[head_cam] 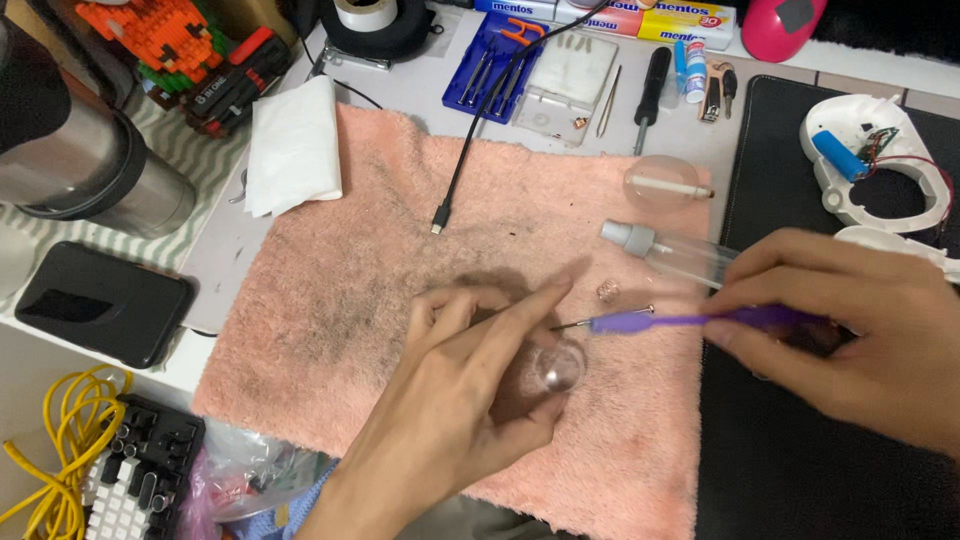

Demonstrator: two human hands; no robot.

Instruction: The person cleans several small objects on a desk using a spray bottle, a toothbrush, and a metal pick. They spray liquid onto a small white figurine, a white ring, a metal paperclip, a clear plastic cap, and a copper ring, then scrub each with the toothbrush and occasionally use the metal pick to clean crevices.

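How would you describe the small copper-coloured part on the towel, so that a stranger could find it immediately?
Start at the pink towel. Just above the purple tool in the right hand lies the small copper-coloured part. It alone is metallic brown, unlike the clear spray bottle nearby.

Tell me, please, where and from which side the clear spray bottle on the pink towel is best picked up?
Grip the spray bottle around its clear round body, coming from above. It lies flat on the towel with its grey cap pointing left, so both long sides are open to fingers; the right hand covers its far end.
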